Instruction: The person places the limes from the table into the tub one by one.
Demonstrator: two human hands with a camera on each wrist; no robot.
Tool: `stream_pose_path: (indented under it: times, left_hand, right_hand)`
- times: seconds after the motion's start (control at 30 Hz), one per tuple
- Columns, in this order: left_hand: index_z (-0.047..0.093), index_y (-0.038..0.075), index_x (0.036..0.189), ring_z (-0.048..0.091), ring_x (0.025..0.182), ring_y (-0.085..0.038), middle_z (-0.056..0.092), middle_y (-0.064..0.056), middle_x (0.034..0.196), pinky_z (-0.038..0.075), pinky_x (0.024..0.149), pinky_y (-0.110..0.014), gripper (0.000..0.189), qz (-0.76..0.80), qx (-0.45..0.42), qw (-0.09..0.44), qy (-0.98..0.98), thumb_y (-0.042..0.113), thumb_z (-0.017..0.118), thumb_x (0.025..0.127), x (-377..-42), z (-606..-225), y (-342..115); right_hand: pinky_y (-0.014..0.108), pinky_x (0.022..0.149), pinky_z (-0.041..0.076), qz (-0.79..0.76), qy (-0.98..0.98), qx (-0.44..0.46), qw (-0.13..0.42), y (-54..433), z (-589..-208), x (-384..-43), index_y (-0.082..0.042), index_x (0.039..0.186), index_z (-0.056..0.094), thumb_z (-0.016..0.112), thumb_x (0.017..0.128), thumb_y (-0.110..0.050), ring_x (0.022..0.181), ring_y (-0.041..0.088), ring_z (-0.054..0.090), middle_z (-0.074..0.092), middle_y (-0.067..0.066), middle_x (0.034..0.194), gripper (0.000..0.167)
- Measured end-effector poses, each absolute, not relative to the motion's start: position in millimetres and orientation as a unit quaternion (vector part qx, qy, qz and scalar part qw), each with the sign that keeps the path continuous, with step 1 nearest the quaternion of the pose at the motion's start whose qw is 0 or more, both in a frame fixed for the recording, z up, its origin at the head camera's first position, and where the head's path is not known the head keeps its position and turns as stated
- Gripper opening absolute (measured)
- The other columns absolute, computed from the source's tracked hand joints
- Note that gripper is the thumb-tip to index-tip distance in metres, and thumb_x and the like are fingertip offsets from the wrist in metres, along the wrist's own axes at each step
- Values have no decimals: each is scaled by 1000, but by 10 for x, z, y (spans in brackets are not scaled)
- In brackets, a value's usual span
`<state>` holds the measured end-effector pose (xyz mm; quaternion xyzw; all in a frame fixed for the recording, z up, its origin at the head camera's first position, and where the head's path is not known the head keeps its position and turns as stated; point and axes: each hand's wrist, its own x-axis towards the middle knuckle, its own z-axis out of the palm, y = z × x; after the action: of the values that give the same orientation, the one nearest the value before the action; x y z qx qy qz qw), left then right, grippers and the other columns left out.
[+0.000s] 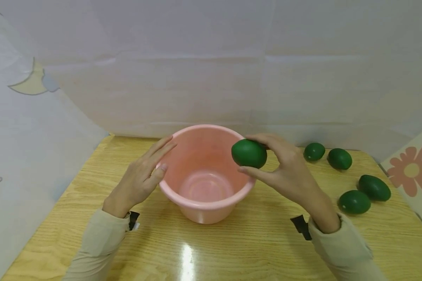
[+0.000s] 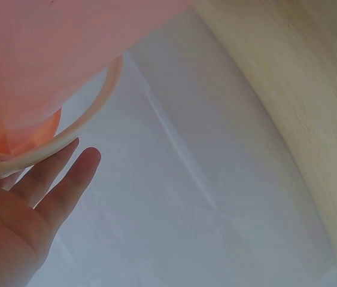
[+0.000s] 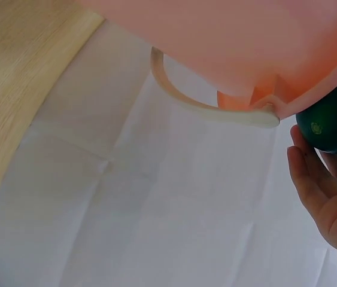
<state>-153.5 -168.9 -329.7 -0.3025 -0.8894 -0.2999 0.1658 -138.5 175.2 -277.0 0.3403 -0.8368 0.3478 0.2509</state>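
A pink plastic bucket stands upright on the table, its inside bare in the head view. My left hand rests on the left of its rim, with fingers stretched out and the thumb at the edge. In the left wrist view those fingertips lie beside the bucket's pale handle. Between thumb and fingers, my right hand grips a dark green avocado over the right of the rim. The right wrist view shows this avocado close by the rim, partly cut off by the frame.
On the right of the wooden table lie several more avocados, two toward the back and a touching pair nearer the right edge. A pale sheet hangs behind the table, with printed panels at both sides.
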Motion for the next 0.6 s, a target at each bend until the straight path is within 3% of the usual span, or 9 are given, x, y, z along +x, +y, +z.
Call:
stream_pose_path:
  times: [0.3,0.6]
  left_hand:
    - [40,20,153,42,143,-28,31,1,163,47,98,-58,53,-303,-303,165,-888,25,41,101,-1533,-3299,-1692]
    - [40,19,153,42,143,-28,31,0,163,47,99,-58,53,-302,-305,169,-887,23,42,100,-1535,-3294,-1683]
  right_hand:
    - [17,93,46,349,-837,355,227,1657,-2769,-1406,-9,130,62,90,67,-13,113,19,62,66,5,126,69]
    - [33,86,55,339,-854,348,186,1566,-2774,-1435,-10,130,63,89,71,-20,110,18,63,66,6,125,65]
